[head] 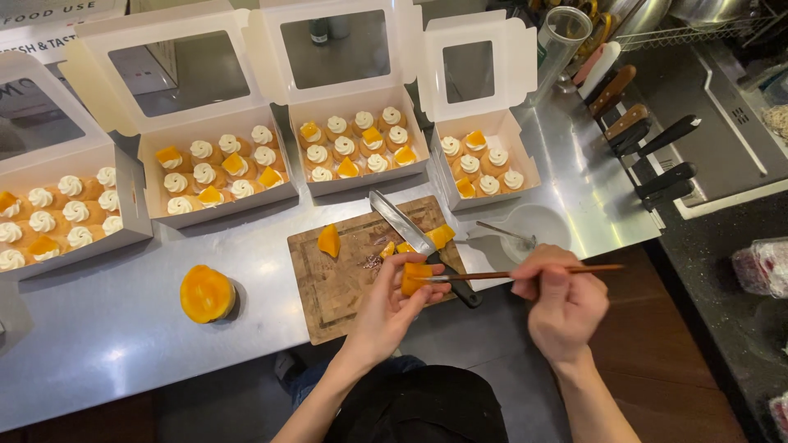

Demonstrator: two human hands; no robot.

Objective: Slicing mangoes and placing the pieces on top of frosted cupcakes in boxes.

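My left hand (396, 297) is cupped, palm up, with an orange chunk of mango flesh (414, 277) resting on my fingertips. My right hand (565, 297) pinches a thin wooden-handled brush (525, 273) — its tip reaches across and touches the chunk. Just under my left hand sits the square wooden cutting board (336, 287), with a steel knife with a black handle (419, 241) lying across it beyond my fingers, and more mango pieces (440, 236) beside the blade. Beyond my right hand — a small clear glass bowl (538, 226) with a spoon in it. Well left of my left hand stands a mango half (206, 293). Farther ahead, open white boxes of cream-topped tarts (361, 141).
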